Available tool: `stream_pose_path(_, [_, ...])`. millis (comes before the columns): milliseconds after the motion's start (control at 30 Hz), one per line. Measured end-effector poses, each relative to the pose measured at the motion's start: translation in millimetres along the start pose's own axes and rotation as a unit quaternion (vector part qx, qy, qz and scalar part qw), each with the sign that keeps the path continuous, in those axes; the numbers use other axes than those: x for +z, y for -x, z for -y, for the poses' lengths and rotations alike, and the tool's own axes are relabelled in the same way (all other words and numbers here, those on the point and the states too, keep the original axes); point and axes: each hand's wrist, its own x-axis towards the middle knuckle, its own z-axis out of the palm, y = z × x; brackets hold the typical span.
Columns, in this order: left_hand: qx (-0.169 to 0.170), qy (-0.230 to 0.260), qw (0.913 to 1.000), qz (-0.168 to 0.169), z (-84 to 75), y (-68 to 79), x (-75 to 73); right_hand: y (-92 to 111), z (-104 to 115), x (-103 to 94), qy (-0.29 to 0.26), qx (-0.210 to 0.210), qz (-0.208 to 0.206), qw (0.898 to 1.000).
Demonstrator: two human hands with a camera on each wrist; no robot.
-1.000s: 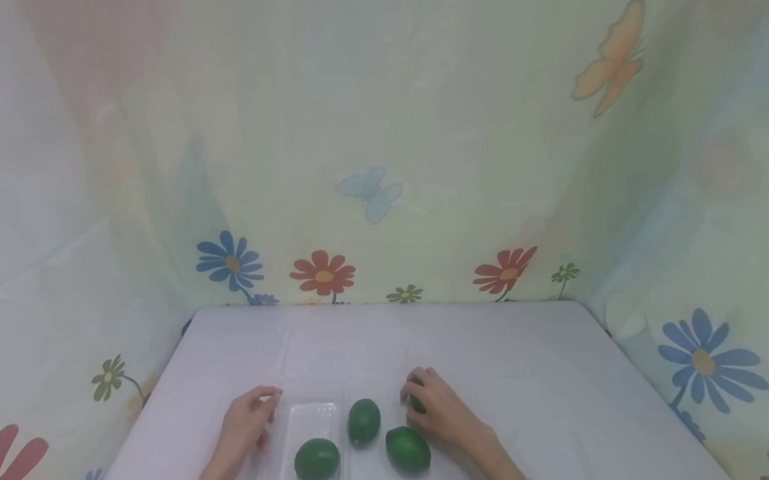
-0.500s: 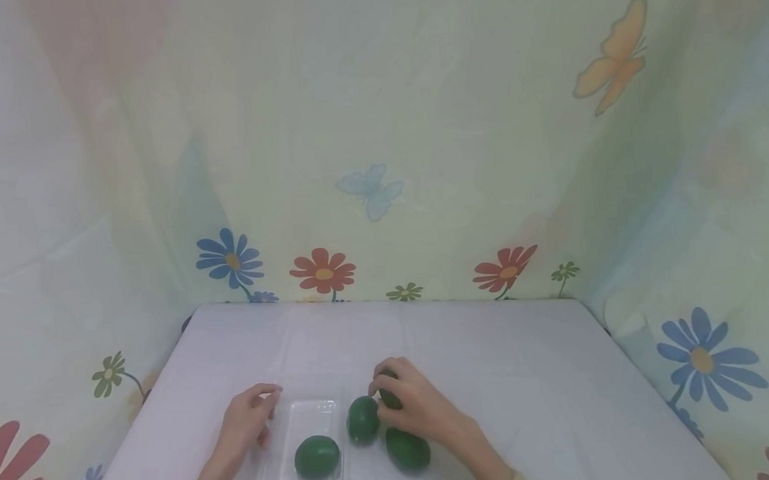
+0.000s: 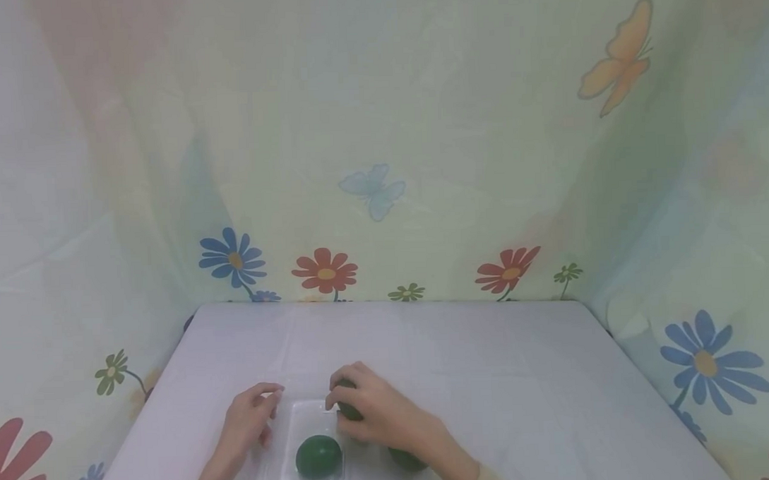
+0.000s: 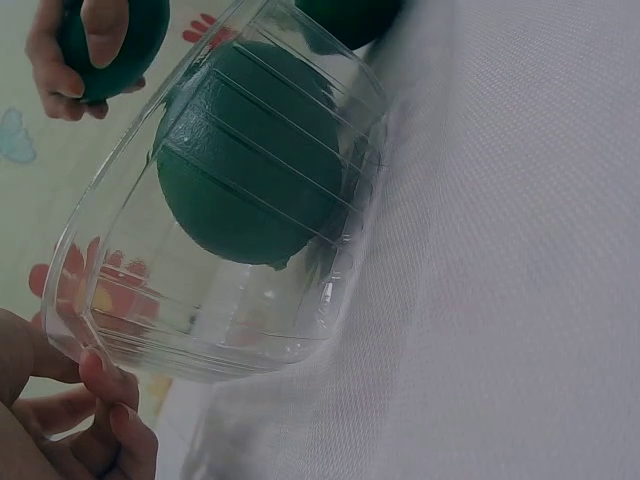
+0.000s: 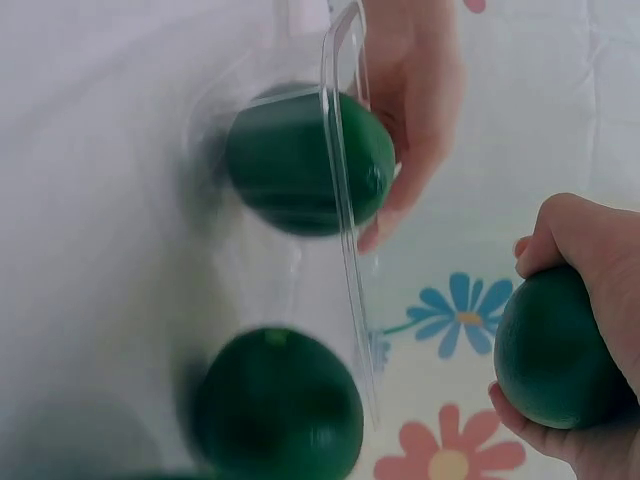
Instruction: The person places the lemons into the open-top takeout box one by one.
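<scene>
A clear plastic box [image 3: 308, 418] stands on the table with one green lime [image 3: 318, 457] lying in its near part. My left hand [image 3: 243, 423] is at the box's left side; in the left wrist view its thumb and finger pinch the rim at a corner. Held up in my right hand [image 3: 384, 411] is another lime [image 3: 349, 401], over the box's right edge, with the fingers curled round it. Under the right forearm a lime [image 3: 407, 459] on the table is partly covered. A further lime [image 5: 280, 400] beside the box shows in the right wrist view; the right hand mostly hides it from the head view.
A white cloth covers the table [image 3: 490, 363]. Behind it and at both sides hangs a pale curtain [image 3: 419, 126] printed with flowers and butterflies.
My right hand has carried its lime leftward, passing over the limes on the table to the box's right edge. The left hand and the box have stayed in place.
</scene>
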Motion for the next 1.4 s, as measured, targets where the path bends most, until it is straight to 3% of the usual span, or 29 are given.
stream_pose_path(333, [-0.009, 0.004, 0.9999, 0.001, 0.8, -1.7, 0.0, -30.0, 1.6, 33.1, -0.038, -0.027, 0.039, 0.998])
stream_pose_path(667, [-0.019, 0.000, 0.9998, 0.001, 3.3, -1.7, 2.3, -32.9, -4.9, 58.2, -0.057, 0.011, 0.077, 0.995])
stream_pose_path(1000, [0.000, 0.002, 1.0000, -0.003, 1.8, -0.6, 2.8, -29.7, -7.8, 73.2, -0.019, -0.023, 0.070, 0.997])
stream_pose_path(1233, [0.005, 0.007, 0.9999, -0.006, -1.3, 0.8, 3.1, -30.8, -7.7, 77.8, 0.000, 0.026, 0.110, 0.994])
stream_pose_path(1400, [0.002, 0.011, 0.9999, -0.004, -0.8, 1.6, 3.7, -31.4, -5.2, 76.8, 0.039, 0.029, 0.136, 0.990])
